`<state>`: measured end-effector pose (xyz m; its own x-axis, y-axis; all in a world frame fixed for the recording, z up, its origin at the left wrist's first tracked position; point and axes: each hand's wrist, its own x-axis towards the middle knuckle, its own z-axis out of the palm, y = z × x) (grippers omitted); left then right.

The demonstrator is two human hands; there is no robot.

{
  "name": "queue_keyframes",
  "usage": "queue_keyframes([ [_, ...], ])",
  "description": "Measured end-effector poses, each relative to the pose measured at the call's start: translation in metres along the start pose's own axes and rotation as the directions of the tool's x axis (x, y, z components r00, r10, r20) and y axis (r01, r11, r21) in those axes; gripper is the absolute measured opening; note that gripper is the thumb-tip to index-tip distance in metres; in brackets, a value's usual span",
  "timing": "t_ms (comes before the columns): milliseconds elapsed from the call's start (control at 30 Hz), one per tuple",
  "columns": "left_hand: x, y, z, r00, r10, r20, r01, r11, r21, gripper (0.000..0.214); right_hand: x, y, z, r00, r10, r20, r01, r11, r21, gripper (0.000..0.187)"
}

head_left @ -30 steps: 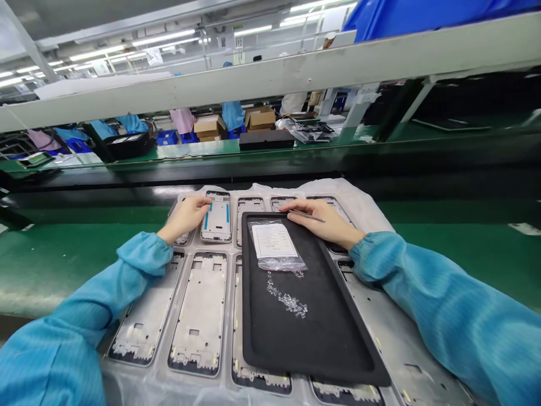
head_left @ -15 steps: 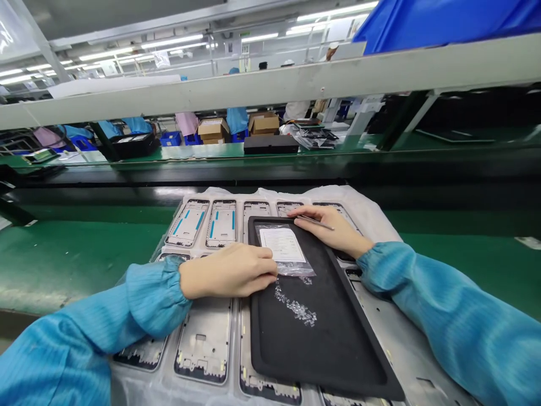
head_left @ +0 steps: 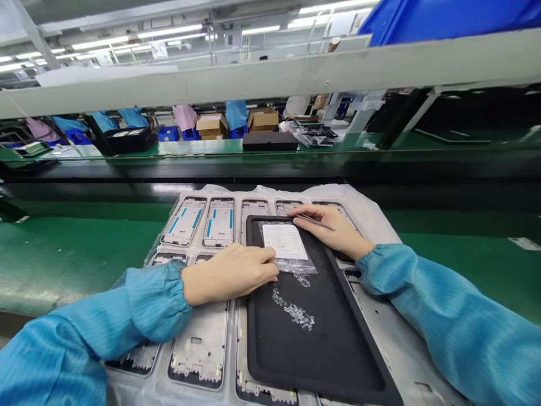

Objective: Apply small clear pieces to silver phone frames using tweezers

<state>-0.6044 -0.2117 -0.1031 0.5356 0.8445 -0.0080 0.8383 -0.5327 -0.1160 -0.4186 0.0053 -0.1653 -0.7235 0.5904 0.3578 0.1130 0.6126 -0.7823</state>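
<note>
1. The bag (head_left: 306, 266), clear plastic with a paper label (head_left: 279, 241) inside, lies on the upper end of the black tray (head_left: 313, 352).
2. The left grip (head_left: 230, 274) is nearer the bag's lower left corner. Its fingers (head_left: 266, 269) lie together and touch the bag's edge; whether they pinch it, I cannot tell.
3. The right grip (head_left: 332, 228) lies just beyond the bag's upper right corner, apart from the left grip. It is closed around the tweezers (head_left: 316, 222).
4. The tweezers' long axis runs nearly crosswise, dropping slightly to the person's right. Their tips point left, just above the bag and nearer the right grip.
5. Small clear parts (head_left: 295, 313) lie scattered on the tray just below the bag, nearer the left grip.
6. The tray's long axis runs away from the person. It sits on rows of metal phone frames (head_left: 196, 349) in a formed holder (head_left: 240, 197).
7. Past the green bench (head_left: 71, 254), cardboard boxes (head_left: 262, 119) and blue sleeves (head_left: 235, 114) show across the line.
</note>
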Motion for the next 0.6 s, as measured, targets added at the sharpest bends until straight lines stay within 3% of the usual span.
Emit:
queue_keyframes([
  [133, 0.0013, -0.0012, -0.0025, 0.997, 0.076, 0.015, -0.077, 0.996, 0.041, 0.011, 0.0014, 0.0013, 0.0002, 1.0, -0.006, -0.017, 0.006, 1.0, -0.023, 0.03],
  [300, 0.0002, -0.0017, -0.0048, 0.985, 0.171, -0.022, -0.168, 0.979, 0.119, 0.014, 0.0007, 0.0045, 0.0002, 1.0, -0.006, -0.018, 0.006, 1.0, -0.021, 0.032],
  [600, 0.0058, -0.0018, -0.0065, 0.984, 0.176, 0.011, -0.176, 0.984, 0.03, 0.018, 0.0003, -0.0007, -0.0018, 1.0, 0.006, -0.019, -0.007, 0.999, -0.037, 0.032],
])
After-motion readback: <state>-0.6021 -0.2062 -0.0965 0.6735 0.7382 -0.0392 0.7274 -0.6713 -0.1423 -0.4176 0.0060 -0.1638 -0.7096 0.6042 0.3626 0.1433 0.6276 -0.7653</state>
